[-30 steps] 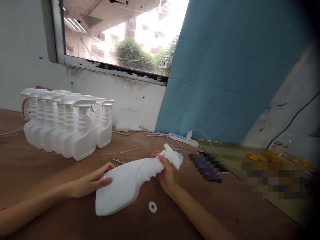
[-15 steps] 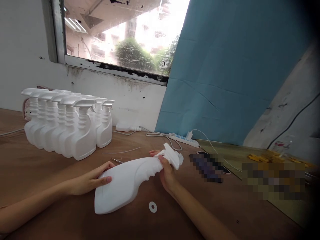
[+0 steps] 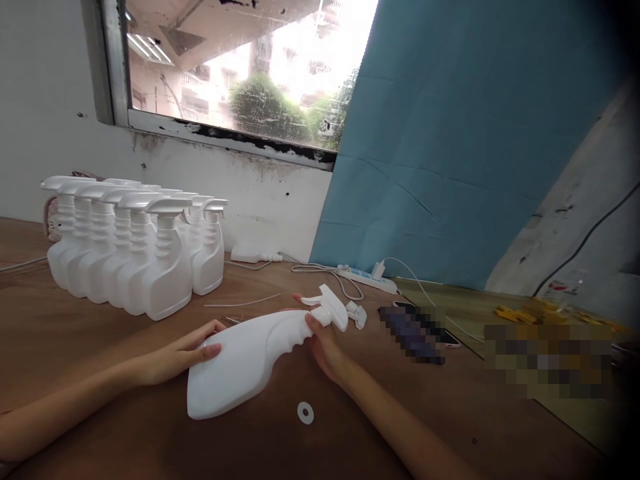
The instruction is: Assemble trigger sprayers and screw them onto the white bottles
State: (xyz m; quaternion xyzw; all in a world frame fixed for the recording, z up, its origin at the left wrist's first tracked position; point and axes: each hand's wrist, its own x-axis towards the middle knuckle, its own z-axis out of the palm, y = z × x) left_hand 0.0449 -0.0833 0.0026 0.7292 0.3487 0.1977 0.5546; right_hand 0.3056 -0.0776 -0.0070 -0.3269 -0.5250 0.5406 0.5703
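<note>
A white spray bottle [image 3: 240, 360] lies tilted between my hands, its base to the left and its neck to the right. My left hand [image 3: 193, 353] is closed round the body near the base, thumb on top. My right hand [image 3: 325, 347] grips the neck just below the trigger head [image 3: 333, 308], with some fingers hidden behind it. The trigger lever points up and to the left. A flat white ring [image 3: 305, 413] rests on the table below the bottle. Just past the trigger head sits a small white plastic piece [image 3: 357, 315].
Several white spray bottles [image 3: 167, 267] stand in rows at the left. A thin white tube [image 3: 243, 304], an empty-looking white bottle [image 3: 255, 254] and a power strip [image 3: 370, 277] lie farther back. A phone [image 3: 427, 327] lies to the right, partly pixelated.
The bottle has shifted slightly left and its trigger head has turned, so the lever now shows at the upper left. My right hand has moved a little left along the neck.
</note>
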